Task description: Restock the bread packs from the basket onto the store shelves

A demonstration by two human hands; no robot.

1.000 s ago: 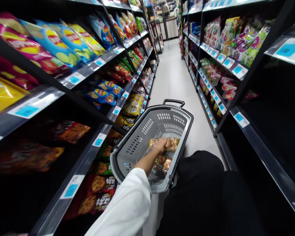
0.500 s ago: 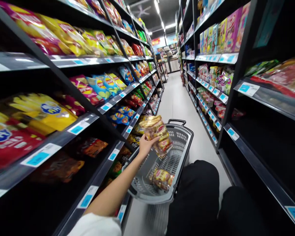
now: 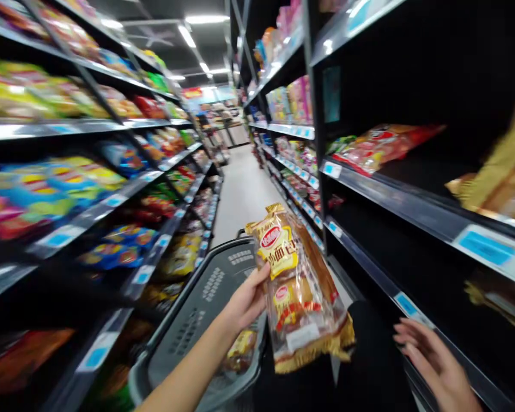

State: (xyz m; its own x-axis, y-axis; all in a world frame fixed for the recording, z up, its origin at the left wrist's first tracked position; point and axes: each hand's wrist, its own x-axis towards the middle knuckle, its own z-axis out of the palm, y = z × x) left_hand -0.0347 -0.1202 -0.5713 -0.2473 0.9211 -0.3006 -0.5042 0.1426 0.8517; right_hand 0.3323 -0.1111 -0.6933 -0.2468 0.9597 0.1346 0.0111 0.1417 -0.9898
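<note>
My left hand (image 3: 248,297) grips a clear and gold bag of small bread rolls (image 3: 298,286) by its left edge, thumb on the front. The bag is tilted, label facing up, over the right rim of the grey shopping basket (image 3: 193,286). Inside the basket lies another, similar bread bag (image 3: 241,349), partly hidden by my left forearm. To the right, apart from the bag, my right hand (image 3: 433,363) is held near a lower shelf edge with its fingers stretched and nothing in it.
Snack bags fill the left shelves (image 3: 60,183). On the right shelf (image 3: 390,189) lie a red packet (image 3: 377,150) and a gold-edged package (image 3: 504,166). The aisle floor (image 3: 240,171) runs ahead between both rows. My dark-clothed knees are below.
The held bread bag has come up out of the basket and towards me, to the right. My right hand has entered at the lower right. The view has turned right.
</note>
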